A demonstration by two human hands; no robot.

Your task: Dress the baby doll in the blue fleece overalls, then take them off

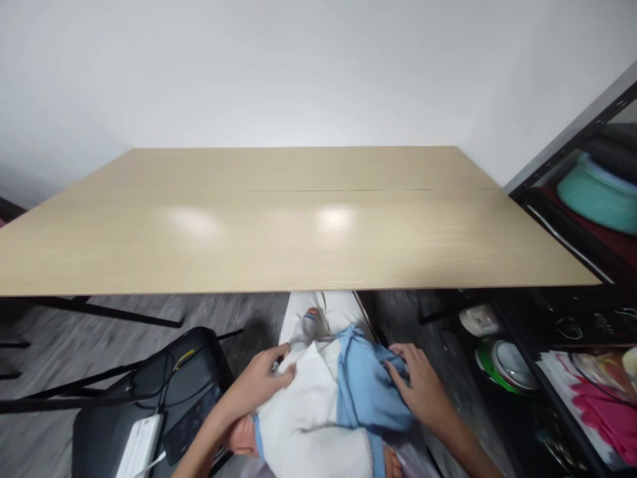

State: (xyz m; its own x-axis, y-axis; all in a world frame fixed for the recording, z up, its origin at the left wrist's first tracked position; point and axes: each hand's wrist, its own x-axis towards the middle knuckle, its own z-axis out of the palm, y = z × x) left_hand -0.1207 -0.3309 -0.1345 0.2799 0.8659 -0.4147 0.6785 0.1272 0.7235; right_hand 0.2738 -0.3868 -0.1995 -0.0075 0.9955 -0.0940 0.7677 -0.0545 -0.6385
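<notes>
Doll (323,458) on lap (346,307), below tabletop's (308,255) near edge. Left grip (261,382) on white cloth (296,398), right grip (421,382) on blue cloth (365,392); whether closed, cannot tell. Past right edge, black rack (600,121): teal tub (600,192), green-rimmed container (512,365), pink cloth (610,411); contents unclear.

Angled two bare, tapering forearms (213,430) inward from below.
Curled the bare, slim-fingered left hand (261,378) and matching right hand (421,385) loosely, with thumbs (285,378) parted from fingers (279,352).
</notes>
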